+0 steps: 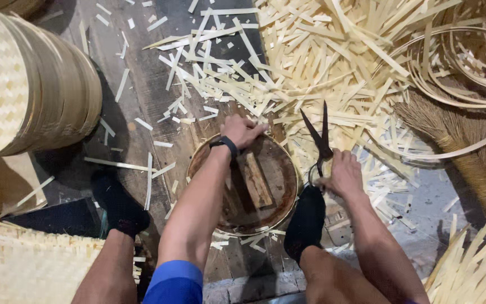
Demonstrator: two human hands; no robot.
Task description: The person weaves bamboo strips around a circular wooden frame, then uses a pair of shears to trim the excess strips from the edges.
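My left hand [242, 130] grips the far rim of a round brown wooden tray [279, 194] that lies on the floor between my legs. A black watch sits on that wrist. Inside the tray lies a flat wooden block [257, 180]. My right hand [343, 174] holds the handles of large black scissors [320, 135], blades open and pointing away from me, just right of the tray. My feet in black socks [118, 205] rest on either side of the tray.
Pale bamboo strips [333, 62] lie scattered in a thick heap ahead. Stacked woven bamboo trays [26, 84] stand at left, a woven mat [29, 264] at bottom left. Bamboo hoops [462, 67] and a straw broom [462, 146] lie at right.
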